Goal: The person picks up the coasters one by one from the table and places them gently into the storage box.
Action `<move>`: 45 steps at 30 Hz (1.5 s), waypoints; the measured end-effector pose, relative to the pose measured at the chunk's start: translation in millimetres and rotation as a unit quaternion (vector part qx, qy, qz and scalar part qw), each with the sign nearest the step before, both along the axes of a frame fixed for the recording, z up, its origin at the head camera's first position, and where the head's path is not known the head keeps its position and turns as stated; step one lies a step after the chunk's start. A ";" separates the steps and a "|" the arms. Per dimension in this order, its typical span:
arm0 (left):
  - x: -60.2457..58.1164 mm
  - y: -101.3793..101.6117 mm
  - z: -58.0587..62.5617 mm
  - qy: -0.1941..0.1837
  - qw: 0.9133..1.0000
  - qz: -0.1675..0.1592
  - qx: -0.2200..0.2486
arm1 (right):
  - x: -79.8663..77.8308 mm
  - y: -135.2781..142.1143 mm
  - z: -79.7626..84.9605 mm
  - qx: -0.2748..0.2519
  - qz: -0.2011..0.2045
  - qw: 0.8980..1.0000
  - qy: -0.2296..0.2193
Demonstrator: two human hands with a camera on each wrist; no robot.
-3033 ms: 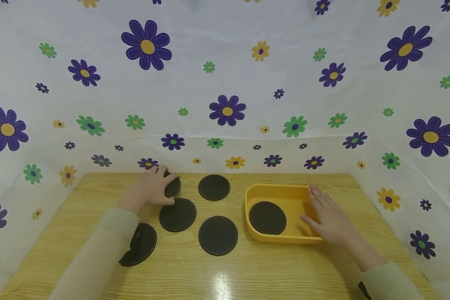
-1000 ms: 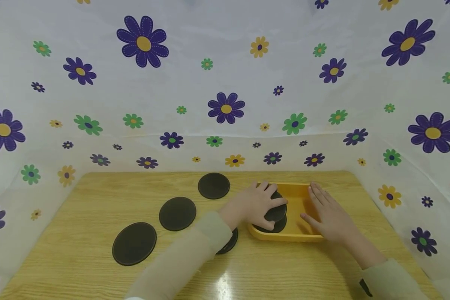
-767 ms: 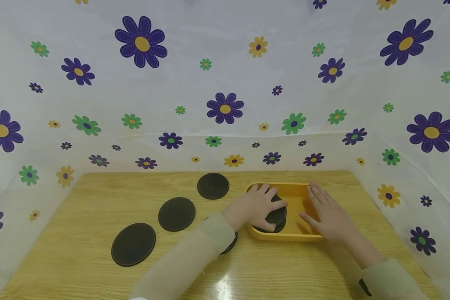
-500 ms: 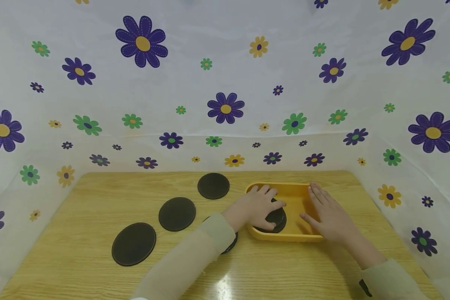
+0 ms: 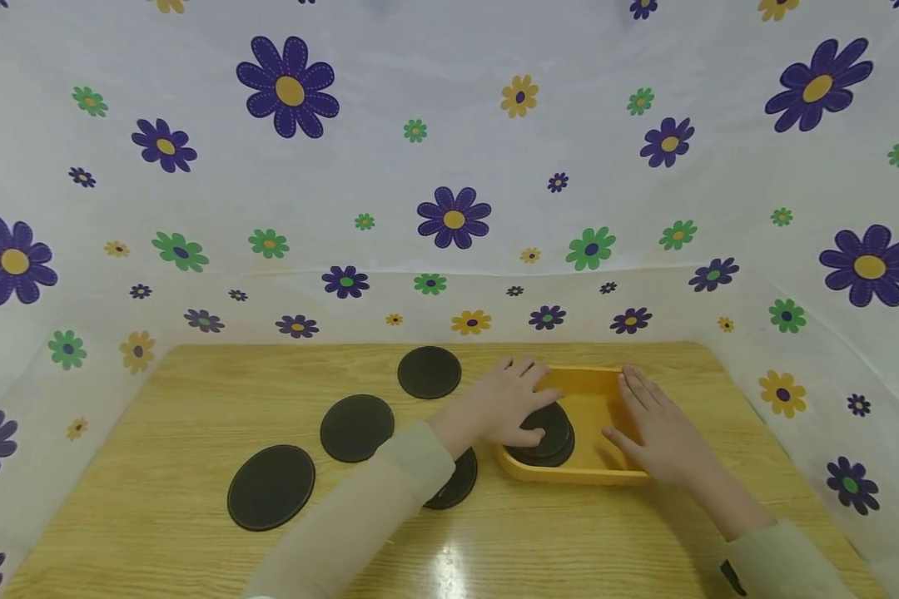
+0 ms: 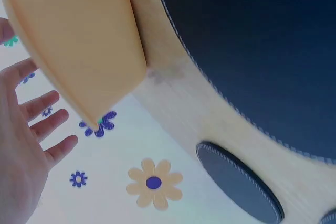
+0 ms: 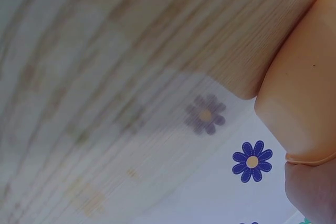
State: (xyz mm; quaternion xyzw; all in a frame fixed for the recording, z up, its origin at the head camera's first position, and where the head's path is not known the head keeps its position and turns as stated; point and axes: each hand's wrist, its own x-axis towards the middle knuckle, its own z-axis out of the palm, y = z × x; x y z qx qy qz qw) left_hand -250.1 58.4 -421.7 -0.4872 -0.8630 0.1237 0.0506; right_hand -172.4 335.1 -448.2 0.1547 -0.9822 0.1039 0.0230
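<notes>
A yellow tray (image 5: pixel 592 477) stands at the right of the table with black round coasters (image 5: pixel 556 426) in its left end, one lying on another. My left hand (image 5: pixel 505 403) is above them and the tray's left rim, fingers spread. In the left wrist view the left hand (image 6: pixel 21 129) holds nothing, its fingers beside the tray wall (image 6: pixel 79 40). My right hand (image 5: pixel 663 433) rests with straight fingers against the tray's right end, the thumb over the inside. In the right wrist view only a bit of the right hand (image 7: pixel 310 187) shows at the rim.
On the wooden table (image 5: pixel 180 416) lie further stitched-edge coasters: a far one (image 5: pixel 429 372), a middle one (image 5: pixel 356 428), a near-left one (image 5: pixel 271 487), and one (image 5: pixel 455 482) partly covered by my left forearm. A flowered white cloth (image 5: pixel 374 175) surrounds the table's back and sides.
My left hand carried the back-left coaster across into the tray, set it on the coaster there and let go, lifting slightly left. The right hand has stayed at the tray's right end.
</notes>
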 end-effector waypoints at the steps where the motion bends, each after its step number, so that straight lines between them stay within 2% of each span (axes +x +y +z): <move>1: -0.9 -1.8 1.3 -0.002 1.000 0.002 -0.001 | 0.4 0.5 0.0 -0.001 -0.001 1.000 0.000; 4: -4.6 -9.2 6.0 -0.009 1.000 0.011 0.001 | 1.8 1.8 0.0 0.001 -0.002 1.000 0.001; 9: -14.8 -26.0 11.4 -0.028 0.998 0.031 0.038 | 3.3 3.8 -0.2 0.005 -0.002 1.000 0.001; 13: -24.4 -40.7 12.6 -0.050 0.995 0.056 0.063 | 4.3 5.0 0.1 0.006 -0.001 1.000 0.002; 17: -34.2 -54.8 10.6 -0.063 0.992 0.084 0.064 | 5.4 4.9 1.1 0.004 -0.001 1.000 0.003; 28: -58.4 -91.0 -9.0 -0.062 0.988 0.129 0.055 | 3.4 5.1 -1.7 -0.002 -0.002 1.000 0.008; 33: -64.4 -100.3 -19.4 -0.089 0.982 0.154 0.059 | 1.0 5.8 -4.7 0.001 0.005 1.000 0.021; 38: -69.5 -104.7 -30.5 -0.118 0.976 0.174 0.058 | 0.0 3.9 -3.2 0.001 0.004 1.000 0.012; 45: -70.7 -111.4 -38.7 -0.146 0.966 0.193 0.088 | 1.3 2.7 -0.5 -0.001 0.007 1.000 0.006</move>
